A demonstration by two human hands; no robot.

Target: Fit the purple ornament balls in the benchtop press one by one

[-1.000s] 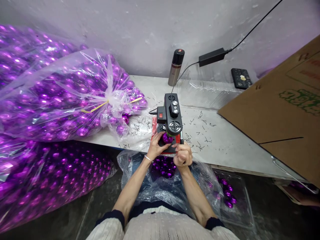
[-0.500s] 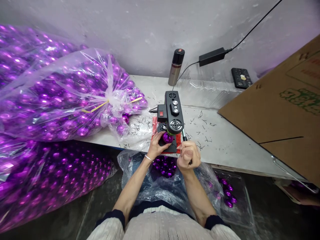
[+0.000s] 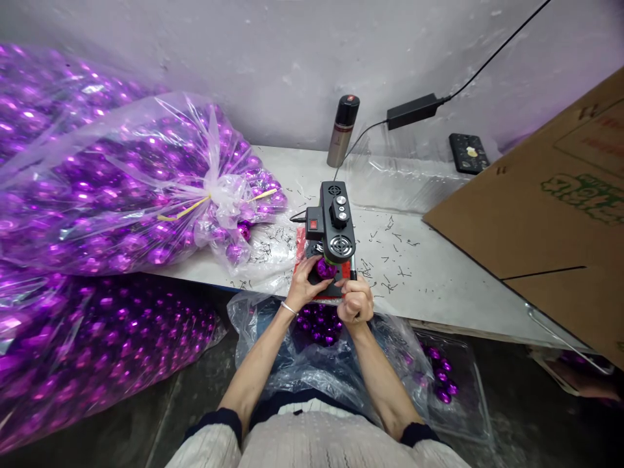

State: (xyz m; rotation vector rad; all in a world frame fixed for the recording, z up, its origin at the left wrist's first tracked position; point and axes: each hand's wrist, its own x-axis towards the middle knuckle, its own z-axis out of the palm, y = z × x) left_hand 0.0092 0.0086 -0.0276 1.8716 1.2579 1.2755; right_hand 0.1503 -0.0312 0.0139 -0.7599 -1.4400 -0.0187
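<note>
A shiny purple bauble (image 3: pixel 325 268) sits under the front end of a small black bench press machine (image 3: pixel 337 221). My left hand (image 3: pixel 305 286) grips the bauble from the left and front, thumb on the near side. On the machine's right, my right hand (image 3: pixel 357 300) is closed round the lever handle (image 3: pixel 353 266), whose lower end is hidden in the fist. The machine's dark base stands on a red sheet (image 3: pixel 300 244). Below the table edge, several purple baubles (image 3: pixel 319 325) lie in clear plastic over my lap.
Large clear bags of purple baubles (image 3: pixel 121 188) fill the left. A spray can (image 3: pixel 343 130), a power adapter (image 3: pixel 412 112) and a phone (image 3: pixel 468 153) are at the back. A cardboard box (image 3: pixel 546 214) stands right. Dark wire bits litter the table (image 3: pixel 404 286). A clear tub (image 3: pixel 475 390) sits below.
My right hand and the lever have moved a little left, towards the machine. My left hand stays on the bauble in the same spot.
</note>
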